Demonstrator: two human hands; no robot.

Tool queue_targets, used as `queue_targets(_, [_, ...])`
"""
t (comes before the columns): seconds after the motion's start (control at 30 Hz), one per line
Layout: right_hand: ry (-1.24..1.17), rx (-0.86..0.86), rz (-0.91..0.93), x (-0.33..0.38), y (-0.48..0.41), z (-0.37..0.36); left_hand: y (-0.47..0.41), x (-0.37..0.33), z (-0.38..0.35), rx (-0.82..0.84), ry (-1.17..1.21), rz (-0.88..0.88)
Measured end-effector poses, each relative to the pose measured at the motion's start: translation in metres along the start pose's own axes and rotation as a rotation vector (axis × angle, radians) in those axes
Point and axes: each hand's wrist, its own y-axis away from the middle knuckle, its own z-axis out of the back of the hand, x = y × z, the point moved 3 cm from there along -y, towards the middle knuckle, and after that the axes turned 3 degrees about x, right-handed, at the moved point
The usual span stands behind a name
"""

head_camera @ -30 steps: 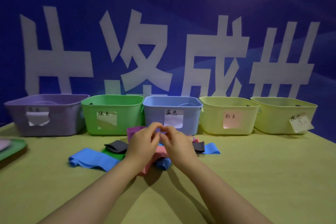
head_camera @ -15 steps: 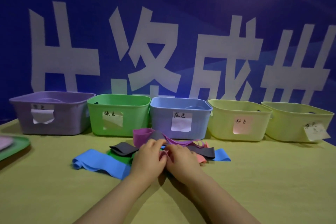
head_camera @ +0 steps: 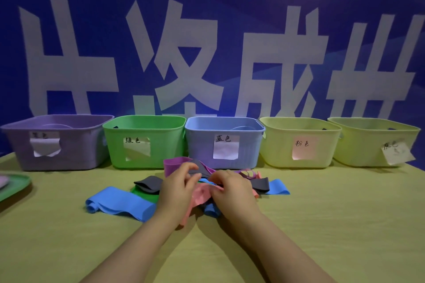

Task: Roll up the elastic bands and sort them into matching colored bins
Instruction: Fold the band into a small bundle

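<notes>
The pink band [head_camera: 202, 193] tops the heap near the desk's [head_camera: 322, 225] far edge. I judge it light, limp and stretchy, best taken at a short end. My left hand [head_camera: 177, 188] and right hand [head_camera: 232, 190] both pinch its upper edge. Around it lie two grey bands [head_camera: 147, 184], at least two blue bands [head_camera: 119, 205], one purple band [head_camera: 174, 163] and one green band [head_camera: 140, 190]. Five bins [head_camera: 142, 126] line the far edge.

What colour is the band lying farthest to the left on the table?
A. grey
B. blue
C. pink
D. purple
B: the blue band stretches out to the left of the left hand, reaching farther left than the grey band behind it.
</notes>
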Motion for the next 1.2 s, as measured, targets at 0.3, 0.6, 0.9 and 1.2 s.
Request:
queue_targets(0.3, [-0.574,0.255,0.004,0.033,0.022,0.004,-0.010,-0.019,0.012,-0.169,0.291,-0.019])
queue_targets(0.6, [-0.555,0.096,-0.116,0.022,0.014,0.010,-0.012,-0.025,-0.001,-0.130,0.449,0.048])
queue_targets(0.9, [-0.304,0.082,-0.042,0.015,0.010,0.010,-0.007,-0.021,-0.011,-0.079,0.479,0.077])
queue_targets(1.2, [-0.332,-0.132,-0.104,-0.003,0.003,0.029,-0.002,-0.018,-0.022,0.149,-0.048,-0.144])
